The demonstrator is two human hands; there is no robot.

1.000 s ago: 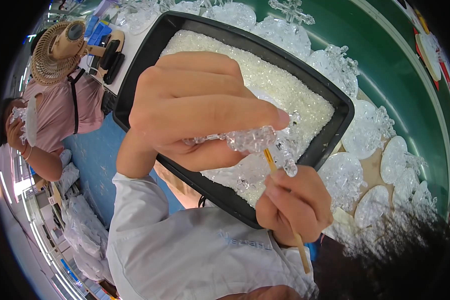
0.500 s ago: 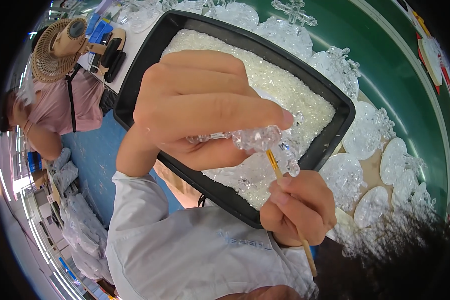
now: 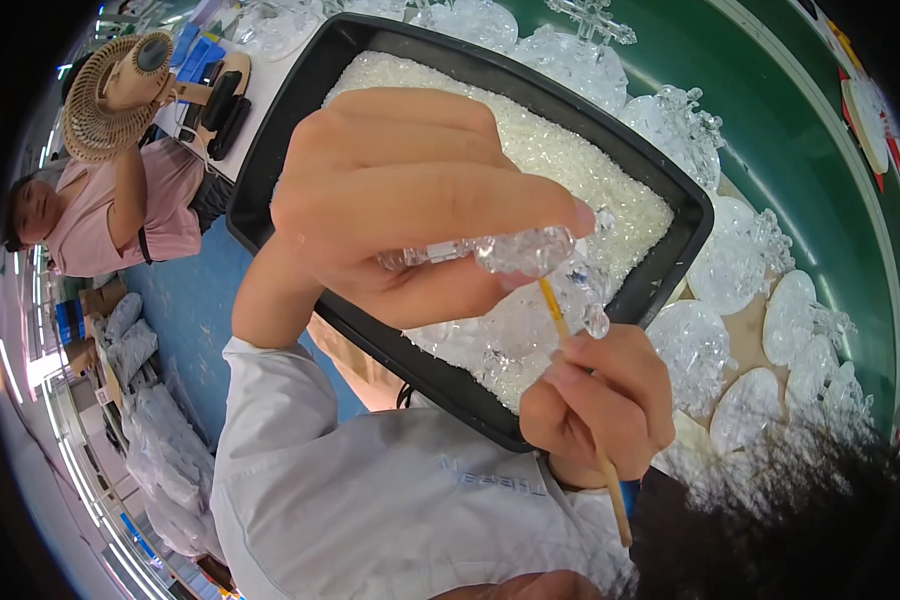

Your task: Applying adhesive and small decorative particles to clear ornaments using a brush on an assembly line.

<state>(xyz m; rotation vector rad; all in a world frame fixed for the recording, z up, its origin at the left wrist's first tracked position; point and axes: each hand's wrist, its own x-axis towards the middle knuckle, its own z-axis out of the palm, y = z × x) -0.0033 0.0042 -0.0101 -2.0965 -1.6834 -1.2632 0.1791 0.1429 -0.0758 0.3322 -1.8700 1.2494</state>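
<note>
My left hand reaches over a black tray of clear, glittering granules. Its fingers are closed round a clear, knobbly ornament, whose bumpy end sticks out between thumb and forefinger. More clear plastic or glass parts show just below that end; where they join is partly hidden. In a pinch, my right hand holds a thin wooden paintbrush. The brush's gold-coloured end meets the underside of the ornament, its bristles too small to make out.
Several clear ornaments with round bases line the tray's far and right sides. Behind them curves a green surface. At the left, a person in a pink shirt is near a beige fan. Plastic-wrapped bundles lie lower left.
The ornament and my left fingertips have shifted slightly right and up. My right hand has risen a little with the brush. The person at the left has lowered a hand from the face.
</note>
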